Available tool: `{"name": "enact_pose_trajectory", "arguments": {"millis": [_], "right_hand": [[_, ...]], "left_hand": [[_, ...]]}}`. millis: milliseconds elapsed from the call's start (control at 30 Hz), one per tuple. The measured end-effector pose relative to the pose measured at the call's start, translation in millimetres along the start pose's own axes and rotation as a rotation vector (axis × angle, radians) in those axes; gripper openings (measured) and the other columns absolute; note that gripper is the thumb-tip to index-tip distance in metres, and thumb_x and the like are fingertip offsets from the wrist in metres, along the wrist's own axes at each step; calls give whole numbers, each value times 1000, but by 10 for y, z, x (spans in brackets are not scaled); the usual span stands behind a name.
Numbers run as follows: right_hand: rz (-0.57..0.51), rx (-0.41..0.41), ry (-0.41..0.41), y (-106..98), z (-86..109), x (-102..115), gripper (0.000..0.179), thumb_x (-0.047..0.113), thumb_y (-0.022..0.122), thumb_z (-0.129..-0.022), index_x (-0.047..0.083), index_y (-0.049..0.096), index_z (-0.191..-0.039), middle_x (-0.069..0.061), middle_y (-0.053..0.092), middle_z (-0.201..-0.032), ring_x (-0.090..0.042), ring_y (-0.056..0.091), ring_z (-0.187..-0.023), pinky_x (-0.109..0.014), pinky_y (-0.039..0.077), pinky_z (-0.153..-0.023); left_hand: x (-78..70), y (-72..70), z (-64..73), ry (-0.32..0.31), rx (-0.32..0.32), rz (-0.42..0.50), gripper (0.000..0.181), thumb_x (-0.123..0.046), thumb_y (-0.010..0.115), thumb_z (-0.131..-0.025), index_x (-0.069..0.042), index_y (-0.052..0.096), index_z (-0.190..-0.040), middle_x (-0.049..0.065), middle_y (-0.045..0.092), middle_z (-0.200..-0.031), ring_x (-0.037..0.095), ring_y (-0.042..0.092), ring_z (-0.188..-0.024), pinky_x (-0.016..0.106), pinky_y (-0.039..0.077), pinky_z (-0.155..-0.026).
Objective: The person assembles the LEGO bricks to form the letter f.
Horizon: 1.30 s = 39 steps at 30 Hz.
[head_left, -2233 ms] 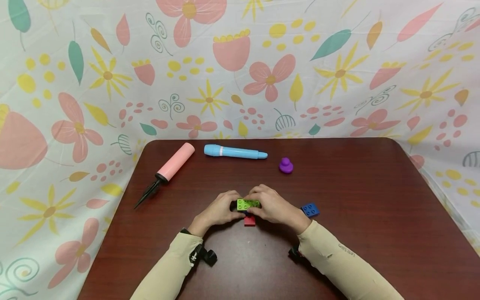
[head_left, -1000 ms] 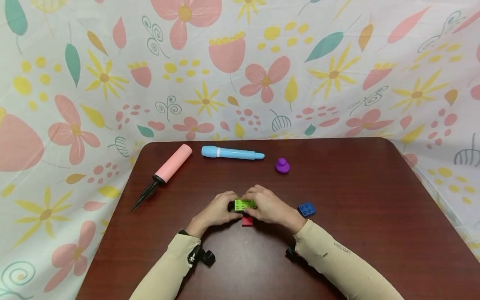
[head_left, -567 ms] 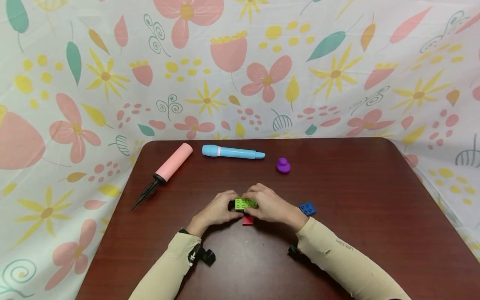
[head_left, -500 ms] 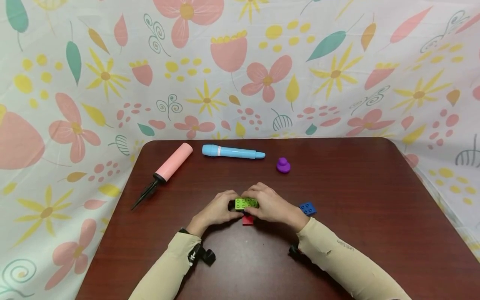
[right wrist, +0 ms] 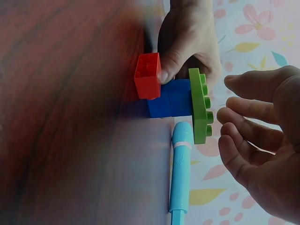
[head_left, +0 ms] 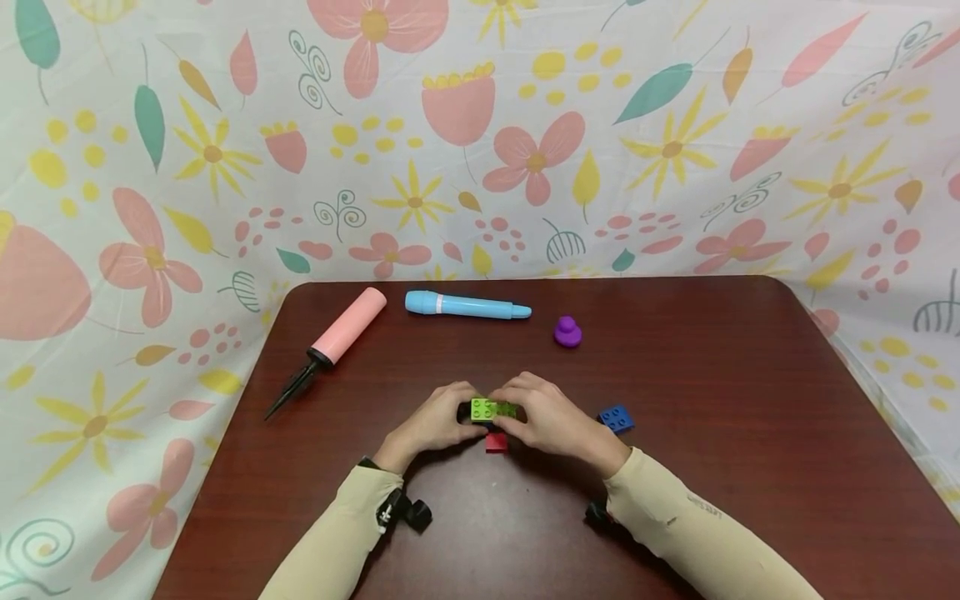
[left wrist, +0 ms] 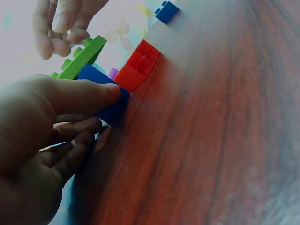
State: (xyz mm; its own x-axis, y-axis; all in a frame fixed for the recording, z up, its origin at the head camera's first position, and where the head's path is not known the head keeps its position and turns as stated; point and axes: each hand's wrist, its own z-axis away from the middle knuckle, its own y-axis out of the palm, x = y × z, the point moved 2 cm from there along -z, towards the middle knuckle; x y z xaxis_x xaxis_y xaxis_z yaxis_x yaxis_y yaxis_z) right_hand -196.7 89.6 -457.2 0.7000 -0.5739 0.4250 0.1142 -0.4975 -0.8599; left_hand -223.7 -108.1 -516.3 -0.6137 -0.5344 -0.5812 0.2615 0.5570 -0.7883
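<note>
My left hand (head_left: 435, 421) grips a blue toy brick stack (right wrist: 171, 98) low on the table, its thumb against one side; a seam crosses the blue part. On top sits a long lime green brick (head_left: 482, 409), overhanging the blue, studs facing up. A red brick (right wrist: 147, 77) lies at the base with its hollow side showing; whether it is joined to the blue, I cannot tell. My right hand (head_left: 551, 417) hovers just beside the green brick. In the right wrist view a gap separates its loosely bent fingers (right wrist: 243, 117) from the studs.
Right of the hands lies a separate blue brick (head_left: 616, 419). Farther back are a pink hand pump (head_left: 351, 325) with a black nozzle, a light blue microphone-shaped tube (head_left: 472, 306) and a purple knobbed toy (head_left: 567, 332). A flowered cloth (head_left: 480, 167) hangs behind the brown table (head_left: 712, 358).
My right hand has let go of the green brick and shifted slightly right. The left hand and the bricks stay in place; the head view sways a little.
</note>
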Motion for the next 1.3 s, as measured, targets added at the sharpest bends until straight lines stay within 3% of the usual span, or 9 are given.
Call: {"name": "enact_pose_trajectory", "arguments": {"millis": [467, 700, 1300], "right_hand": [[-42, 5, 23, 39, 150, 16, 25, 21, 73, -87, 9, 72, -110, -1, 68, -108, -13, 63, -99, -31, 55, -80], [-48, -13, -24, 81, 190, 18, 22, 19, 74, -87, 10, 73, -107, 0, 69, -105, -12, 64, -97, -31, 55, -79], [-7, 69, -17, 167, 276, 47, 18, 19, 71, -89, 9, 74, -104, 0, 70, -99, -11, 65, -91, -31, 55, -76]], "left_hand": [[-10, -1, -6, -10, 4, 2, 30, -23, 83, -77, -14, 71, -103, -5, 65, -98, 9, 60, -90, 27, 50, -81], [-1, -2, -7, -24, 5, 6, 30, -23, 83, -77, -14, 70, -103, -5, 65, -98, 9, 60, -91, 27, 50, -81], [19, 21, -13, -46, -2, 20, 30, -23, 83, -78, -14, 70, -103, -5, 64, -98, 9, 60, -90, 28, 50, -81]]}}
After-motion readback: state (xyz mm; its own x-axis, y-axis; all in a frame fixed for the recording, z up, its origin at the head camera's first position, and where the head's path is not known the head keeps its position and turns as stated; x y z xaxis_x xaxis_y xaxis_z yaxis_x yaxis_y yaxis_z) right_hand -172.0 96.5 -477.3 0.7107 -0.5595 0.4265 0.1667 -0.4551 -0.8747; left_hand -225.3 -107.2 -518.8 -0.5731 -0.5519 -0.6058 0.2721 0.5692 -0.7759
